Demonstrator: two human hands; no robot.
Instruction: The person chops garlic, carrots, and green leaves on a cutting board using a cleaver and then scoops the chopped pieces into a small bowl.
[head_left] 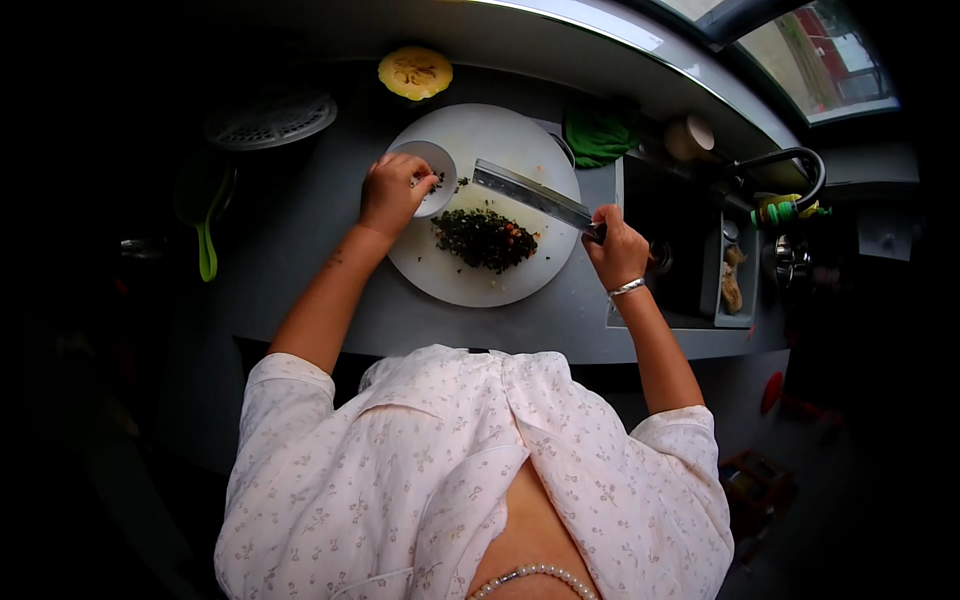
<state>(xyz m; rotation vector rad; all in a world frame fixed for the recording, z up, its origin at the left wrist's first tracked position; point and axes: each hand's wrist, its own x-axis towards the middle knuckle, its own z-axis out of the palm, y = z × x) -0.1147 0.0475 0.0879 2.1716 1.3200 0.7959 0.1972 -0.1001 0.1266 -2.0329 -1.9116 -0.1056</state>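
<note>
My left hand is over a small white bowl, its fingers curled and pinched together inside the rim. Dark green bits show at the fingertips. The bowl sits at the left part of a round white cutting board. In my right hand is the handle of a broad-bladed kitchen knife, its blade reaching left across the board toward the bowl. Below the blade lies a pile of chopped greens with a few orange-red pieces. Small scraps are scattered around it.
Behind the board stands a cut yellow squash half. A green cloth lies near the dark sink on the right, with a black faucet. At the left are a white slotted basket and a green-handled utensil.
</note>
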